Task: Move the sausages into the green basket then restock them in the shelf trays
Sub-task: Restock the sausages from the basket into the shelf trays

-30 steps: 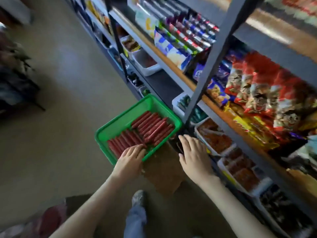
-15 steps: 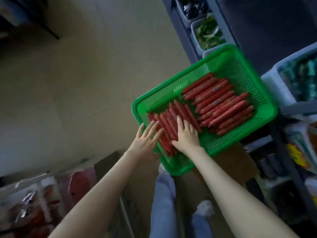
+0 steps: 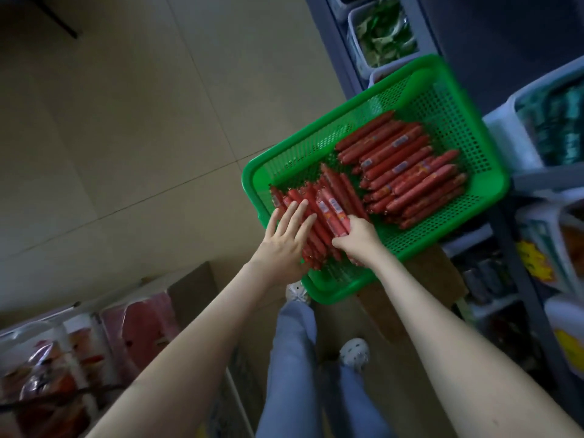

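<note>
Gripping sausages (image 3: 331, 210), the right hand (image 3: 358, 240) lies beside the flat left hand (image 3: 281, 245); green basket (image 3: 494, 188) on cardboard (image 3: 426, 279).

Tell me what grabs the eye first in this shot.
The bright green basket, right of centre, holds two piles of red sausages. At its near end the left hand lies flat on the nearer pile, while the right hand grips a few sticks from it. White shelf trays of packets line the right edge.
</note>
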Motion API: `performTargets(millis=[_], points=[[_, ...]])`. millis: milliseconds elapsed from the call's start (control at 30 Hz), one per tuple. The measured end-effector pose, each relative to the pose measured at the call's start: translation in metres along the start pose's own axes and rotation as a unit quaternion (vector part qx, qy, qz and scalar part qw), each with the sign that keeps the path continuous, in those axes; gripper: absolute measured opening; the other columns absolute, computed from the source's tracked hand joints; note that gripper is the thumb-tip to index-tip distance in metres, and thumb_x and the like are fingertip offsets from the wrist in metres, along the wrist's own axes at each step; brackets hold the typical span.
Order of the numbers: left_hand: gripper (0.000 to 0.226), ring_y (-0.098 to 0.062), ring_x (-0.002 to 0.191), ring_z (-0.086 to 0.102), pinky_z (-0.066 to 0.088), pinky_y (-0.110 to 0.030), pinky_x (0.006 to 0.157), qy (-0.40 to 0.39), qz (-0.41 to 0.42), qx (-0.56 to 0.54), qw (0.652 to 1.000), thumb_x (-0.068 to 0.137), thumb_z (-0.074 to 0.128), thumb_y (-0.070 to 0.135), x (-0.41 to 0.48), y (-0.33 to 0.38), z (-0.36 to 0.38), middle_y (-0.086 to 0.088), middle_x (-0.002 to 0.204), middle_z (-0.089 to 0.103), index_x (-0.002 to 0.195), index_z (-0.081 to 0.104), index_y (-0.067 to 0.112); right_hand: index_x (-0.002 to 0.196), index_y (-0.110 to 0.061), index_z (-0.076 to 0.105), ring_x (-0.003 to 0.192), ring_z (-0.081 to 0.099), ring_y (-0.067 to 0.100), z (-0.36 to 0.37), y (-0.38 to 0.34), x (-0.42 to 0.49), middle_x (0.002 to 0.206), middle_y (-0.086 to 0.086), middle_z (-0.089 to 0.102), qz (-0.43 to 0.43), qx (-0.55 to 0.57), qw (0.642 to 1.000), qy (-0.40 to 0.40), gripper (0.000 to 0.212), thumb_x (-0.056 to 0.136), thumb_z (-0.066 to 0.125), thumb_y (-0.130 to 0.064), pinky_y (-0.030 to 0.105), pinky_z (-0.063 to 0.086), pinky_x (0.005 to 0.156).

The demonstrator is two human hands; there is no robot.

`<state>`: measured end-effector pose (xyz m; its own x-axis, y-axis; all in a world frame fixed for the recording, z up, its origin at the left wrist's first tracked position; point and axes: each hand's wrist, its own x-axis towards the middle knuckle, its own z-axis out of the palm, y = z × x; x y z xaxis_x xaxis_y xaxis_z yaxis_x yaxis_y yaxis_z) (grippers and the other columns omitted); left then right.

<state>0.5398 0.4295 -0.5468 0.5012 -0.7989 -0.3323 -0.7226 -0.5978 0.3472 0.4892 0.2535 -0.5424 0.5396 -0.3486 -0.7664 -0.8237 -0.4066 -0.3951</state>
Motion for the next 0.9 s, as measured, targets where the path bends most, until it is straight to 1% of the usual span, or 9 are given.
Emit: performTargets(millis=[67, 133, 233, 333, 400, 567, 700, 800, 900], points=[[0.084, -0.041, 0.138, 0.029, 0.015, -0.054, 0.112, 0.054, -0.035, -0.061, 0.996, 0.071, 0.065, 0.035, 0.001, 0.019, -0.009, -0.024, 0.15, 0.031, 0.142, 0.038, 0.001, 0.105, -0.006, 0.062, 0.082, 0.056, 0.02, -0.005, 0.0, -0.018, 0.092, 0.006, 0.062, -0.007, 0.022, 1.0, 0.007, 0.033, 0.074, 0.071, -0.009, 0.022, 0.037, 0.066], [0.077, -0.038, 0.139, 0.027, 0.017, -0.046, 0.115, 0.099, -0.112, -0.222, 0.964, 0.079, 0.055, 0.037, 0.004, 0.041, -0.027, -0.023, 0.148, 0.031, 0.143, 0.033, -0.001, 0.105, -0.009, 0.063, 0.08, 0.058, 0.02, -0.014, 0.0, -0.041, 0.089, 0.005, 0.063, -0.012, 0.057, 0.998, 0.014, 0.033, 0.073, 0.071, -0.008, 0.023, 0.04, 0.065], [0.081, -0.019, 0.137, 0.034, 0.023, -0.038, 0.117, 0.074, -0.184, -0.486, 0.851, 0.086, 0.067, 0.028, 0.007, 0.08, -0.065, -0.012, 0.147, 0.035, 0.148, 0.018, 0.009, 0.105, -0.015, 0.061, 0.06, 0.063, 0.016, -0.04, -0.001, -0.087, 0.077, 0.003, 0.065, -0.028, 0.151, 0.988, -0.002, 0.033, 0.076, 0.066, -0.001, 0.025, 0.049, 0.053], [0.08, 0.003, 0.109, 0.057, 0.043, -0.026, 0.103, 0.04, -0.159, -0.622, 0.766, 0.087, 0.068, 0.021, 0.003, 0.125, -0.11, 0.002, 0.132, 0.052, 0.147, 0.015, 0.023, 0.09, -0.02, 0.055, 0.038, 0.053, 0.011, -0.075, 0.003, -0.143, 0.058, 0.003, 0.059, -0.06, 0.221, 0.973, -0.008, 0.03, 0.079, 0.061, 0.006, 0.018, 0.036, 0.036], [0.075, 0.014, 0.098, 0.057, 0.047, -0.017, 0.094, 0.056, -0.115, -0.632, 0.764, 0.087, 0.067, 0.013, -0.002, 0.159, -0.14, 0.014, 0.123, 0.052, 0.145, 0.021, 0.024, 0.088, -0.023, 0.052, 0.037, 0.049, 0.015, -0.1, 0.009, -0.185, 0.053, 0.005, 0.056, -0.087, 0.252, 0.964, -0.001, 0.033, 0.08, 0.061, 0.007, 0.018, 0.034, 0.035], [0.048, -0.004, 0.084, 0.061, 0.055, -0.036, 0.087, 0.074, 0.0, -0.589, 0.804, 0.085, 0.07, 0.015, -0.022, 0.256, -0.2, 0.012, 0.095, 0.06, 0.125, 0.047, 0.026, 0.096, -0.026, 0.057, 0.05, 0.054, 0.021, -0.157, 0.046, -0.295, 0.064, 0.005, 0.059, -0.152, 0.334, 0.929, 0.037, 0.033, 0.081, 0.068, 0.002, 0.026, 0.043, 0.044], [0.04, -0.007, 0.072, 0.063, 0.058, -0.038, 0.076, 0.056, 0.101, -0.569, 0.814, 0.086, 0.07, 0.019, -0.057, 0.354, -0.233, 0.007, 0.081, 0.062, 0.119, 0.048, 0.025, 0.105, -0.025, 0.062, 0.084, 0.066, 0.023, -0.191, 0.096, -0.388, 0.092, 0.003, 0.07, -0.181, 0.389, 0.897, 0.104, 0.034, 0.079, 0.071, -0.005, 0.036, 0.053, 0.069], [0.035, -0.009, 0.072, 0.066, 0.058, -0.035, 0.072, 0.041, 0.171, -0.554, 0.813, 0.089, 0.067, 0.021, -0.089, 0.432, -0.247, 0.003, 0.083, 0.061, 0.117, 0.047, 0.026, 0.099, -0.021, 0.064, 0.069, 0.065, 0.01, -0.21, 0.14, -0.462, 0.077, -0.005, 0.069, -0.186, 0.411, 0.881, 0.145, 0.024, 0.08, 0.069, -0.008, 0.027, 0.047, 0.063], [0.032, -0.018, 0.079, 0.066, 0.058, -0.043, 0.077, 0.023, 0.223, -0.545, 0.808, 0.091, 0.063, 0.021, -0.117, 0.504, -0.252, 0.001, 0.085, 0.059, 0.117, 0.045, 0.027, 0.099, -0.019, 0.065, 0.069, 0.065, 0.017, -0.223, 0.181, -0.524, 0.079, 0.004, 0.069, -0.177, 0.41, 0.868, 0.219, 0.019, 0.083, 0.068, -0.009, 0.032, 0.049, 0.065]])
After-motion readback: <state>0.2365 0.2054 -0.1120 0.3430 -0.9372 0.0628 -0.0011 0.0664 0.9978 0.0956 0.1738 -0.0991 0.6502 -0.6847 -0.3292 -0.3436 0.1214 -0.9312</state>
